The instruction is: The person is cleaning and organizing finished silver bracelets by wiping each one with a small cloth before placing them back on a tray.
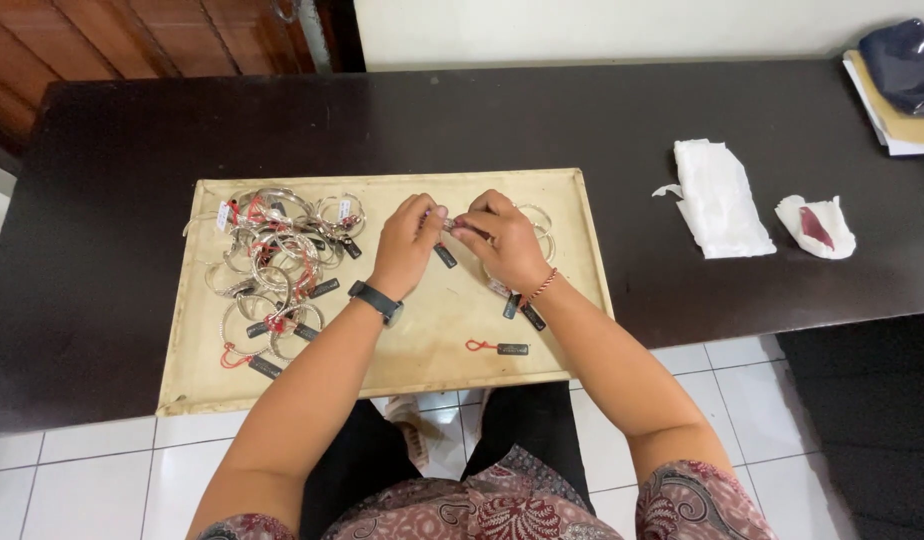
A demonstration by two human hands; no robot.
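Both hands meet over the middle of a beige tray point(402, 360), the left hand point(409, 243) and right hand point(502, 240) each pinching a small bracelet point(448, 223) between the fingertips; most of it is hidden by the fingers, and a black tag point(445, 256) dangles below. On the tray left of the hands lies a tangled pile of silver bracelets point(277, 265), too knotted to count. Another loose tag point(511, 349) on red cord lies near the tray's front edge. Right of the tray, two white cloths point(720, 200) rest on the dark tabletop point(122, 140).
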